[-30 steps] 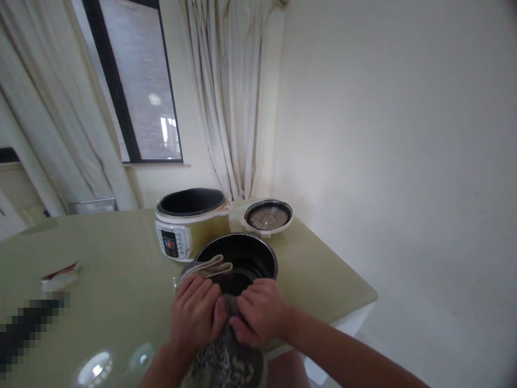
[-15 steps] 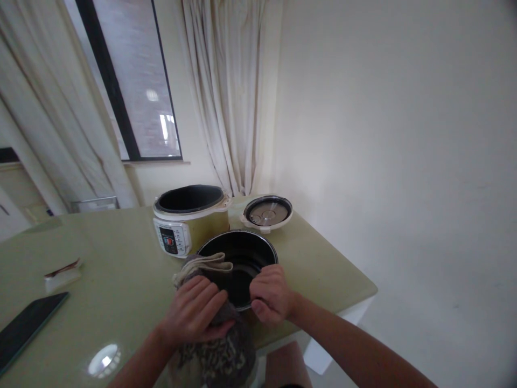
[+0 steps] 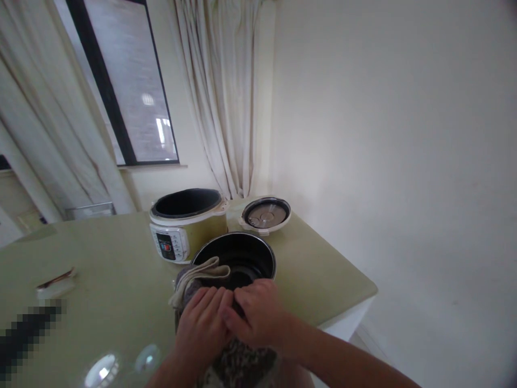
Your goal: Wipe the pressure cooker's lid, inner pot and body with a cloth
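Note:
A black inner pot (image 3: 258,253) with a shiny rim stands near the table's front edge. Over its near left rim lies a grey patterned cloth (image 3: 189,285) with a folded pale border, hanging down in front. My left hand (image 3: 205,318) is closed on this cloth at the near side of the pot. Right beside it, my right hand (image 3: 258,312) is closed at the near rim, thumb pointing left; what its fingers hold is hidden. Both hands touch or nearly touch and cover the pot's near rim.
Behind the pot stands a white-and-green electric cooker (image 3: 204,229) without its lid. The round cooker lid (image 3: 266,214) lies upside down to its right. Farther left are a small white packet (image 3: 55,285) and a dark pixelated object (image 3: 28,334). A wall (image 3: 383,161) borders the table's right side.
My right hand has moved left along the pot's rim, up against my left hand. The hanging part of the cloth has shifted right. My view has tilted slightly.

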The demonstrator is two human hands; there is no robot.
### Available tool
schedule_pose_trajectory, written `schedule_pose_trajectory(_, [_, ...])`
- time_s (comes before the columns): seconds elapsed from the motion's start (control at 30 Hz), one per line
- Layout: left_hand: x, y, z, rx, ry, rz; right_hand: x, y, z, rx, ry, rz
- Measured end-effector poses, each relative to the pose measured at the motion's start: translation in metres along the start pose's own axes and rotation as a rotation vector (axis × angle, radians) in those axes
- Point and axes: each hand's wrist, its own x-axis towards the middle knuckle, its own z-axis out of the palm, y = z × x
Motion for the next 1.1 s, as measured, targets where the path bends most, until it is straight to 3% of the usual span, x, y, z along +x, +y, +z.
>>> schedule_pose_trajectory(0.07, [0.0, -0.008, -0.002, -0.072, -0.026, 0.045, -0.002, 0.01, -0.002, 0.055, -0.068, -0.055])
schedule_pose_trajectory(0.17, [-0.007, -0.046, -0.001, -0.205, -0.017, 0.184, -0.003, 0.046, 0.0, 0.143, -0.101, -0.202])
schedule_pose_trajectory(0.3, [-0.017, -0.088, 0.005, -0.27, -0.055, 0.166, 0.004, 0.085, 0.005, 0.132, -0.093, -0.23])
schedule_pose_trajectory(0.4, [-0.015, -0.079, 0.007, -0.189, -0.074, 0.111, 0.013, 0.081, 0.005, 0.043, -0.08, -0.211])
schedule_pose_trajectory(0.57, [-0.006, -0.026, 0.005, 0.013, -0.073, 0.024, 0.019, 0.024, 0.007, -0.05, -0.114, -0.093])
schedule_pose_trajectory(0.67, [-0.008, -0.019, -0.001, -0.021, -0.041, 0.03, 0.02, 0.009, 0.008, 0.02, -0.123, -0.07])
schedule_pose_trajectory(0.8, [-0.022, -0.058, -0.009, -0.18, -0.052, 0.098, 0.02, 0.034, 0.007, 0.171, -0.157, -0.193])
schedule_pose_trajectory(0.93, [-0.034, -0.097, -0.01, -0.275, -0.099, 0.107, 0.024, 0.071, 0.012, 0.191, -0.151, -0.199])
schedule_pose_trajectory(1.0, [-0.033, -0.098, -0.008, -0.262, -0.123, 0.042, 0.028, 0.081, 0.014, 0.136, -0.137, -0.182])
schedule_pose_trajectory(1.1, [-0.026, -0.079, -0.006, -0.191, -0.132, -0.004, 0.031, 0.081, 0.013, 0.062, -0.128, -0.174])
